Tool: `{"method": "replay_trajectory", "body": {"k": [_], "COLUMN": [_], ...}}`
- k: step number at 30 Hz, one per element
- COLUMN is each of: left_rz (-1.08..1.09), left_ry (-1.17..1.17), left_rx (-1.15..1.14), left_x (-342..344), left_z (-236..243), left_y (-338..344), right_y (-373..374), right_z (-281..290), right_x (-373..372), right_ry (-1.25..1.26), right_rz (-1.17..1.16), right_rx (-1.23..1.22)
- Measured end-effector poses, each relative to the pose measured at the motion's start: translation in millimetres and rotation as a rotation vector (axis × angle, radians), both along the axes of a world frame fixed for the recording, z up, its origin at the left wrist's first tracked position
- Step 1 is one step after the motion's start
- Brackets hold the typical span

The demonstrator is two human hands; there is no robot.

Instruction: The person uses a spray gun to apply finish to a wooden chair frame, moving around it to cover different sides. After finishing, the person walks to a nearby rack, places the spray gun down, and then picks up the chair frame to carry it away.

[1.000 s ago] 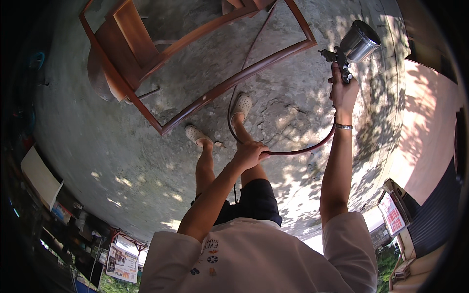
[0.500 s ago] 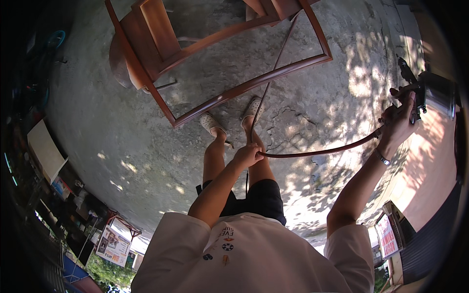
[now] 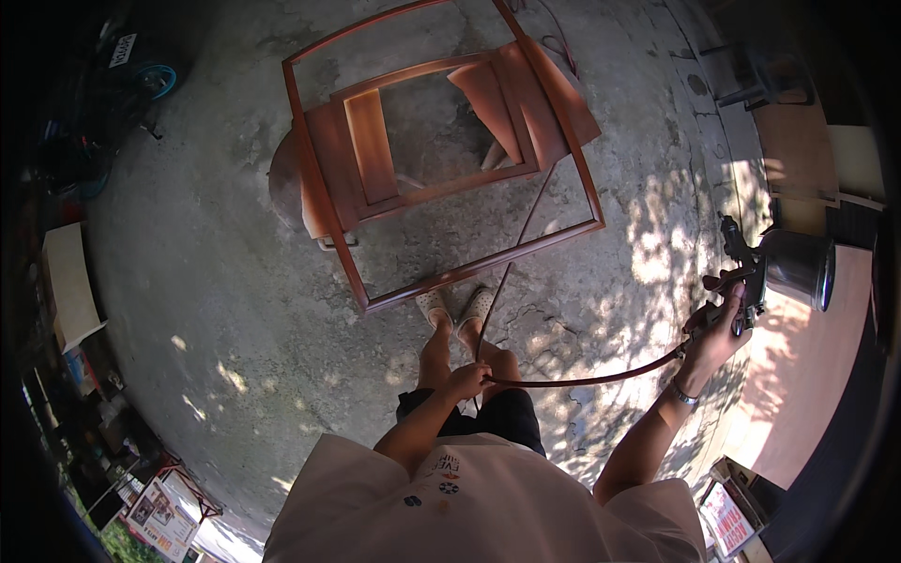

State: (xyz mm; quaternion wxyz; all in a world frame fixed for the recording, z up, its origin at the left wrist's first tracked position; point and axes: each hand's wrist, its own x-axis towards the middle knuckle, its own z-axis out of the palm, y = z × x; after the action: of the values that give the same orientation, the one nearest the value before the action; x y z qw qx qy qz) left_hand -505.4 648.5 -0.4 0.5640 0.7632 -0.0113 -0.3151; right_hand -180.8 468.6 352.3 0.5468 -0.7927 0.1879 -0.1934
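Nearer than the frame [image 3: 432,284], the hose [image 3: 563,384] is gripped by the left hand [image 3: 465,381]. To the frame's right, well apart, the gun [image 3: 742,251] is grasped by the right hand [image 3: 717,343], its cup [image 3: 796,267] turned away from the frame.

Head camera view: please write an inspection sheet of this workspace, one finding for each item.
Surface: grey concrete floor, cracked, with sunlight patches.
Things: cup-fed spray gun; reddish-brown wooden frame, wooden panels seen inside its outline.
Clutter: pale board at left; beyond it, too dim to tell.
Hands: left hand closed on dark red hose; right hand gripping the spray gun.
Cables: hose runs from the spray gun through the left hand, then past the wooden frame's near bar.
Surroundings: blue-rimmed wheel upper left; signboards toward both lower corners.
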Motion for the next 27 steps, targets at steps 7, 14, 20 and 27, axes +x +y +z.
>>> {"method": "replay_trajectory", "body": {"k": [7,14,20,27], "left_rz": [-0.159,-0.161,0.048,0.136], "left_ry": [-0.014,0.067,0.300,0.082], "left_rx": [0.153,0.499,0.546,0.906], "left_x": [18,111,233,351], "left_z": [11,16,-3,25], "left_y": [-18,-130,-241,-332], "right_y": [-47,-159,-291,-373], "right_z": [60,96,121,160], "right_x": [-17,18,80,191], "right_ry": [-0.005,-0.070,-0.127,-0.127], "right_rz": [-0.052,0.007,0.056,0.145], "right_rx": [-0.032,0.048,0.077,-0.137]}}
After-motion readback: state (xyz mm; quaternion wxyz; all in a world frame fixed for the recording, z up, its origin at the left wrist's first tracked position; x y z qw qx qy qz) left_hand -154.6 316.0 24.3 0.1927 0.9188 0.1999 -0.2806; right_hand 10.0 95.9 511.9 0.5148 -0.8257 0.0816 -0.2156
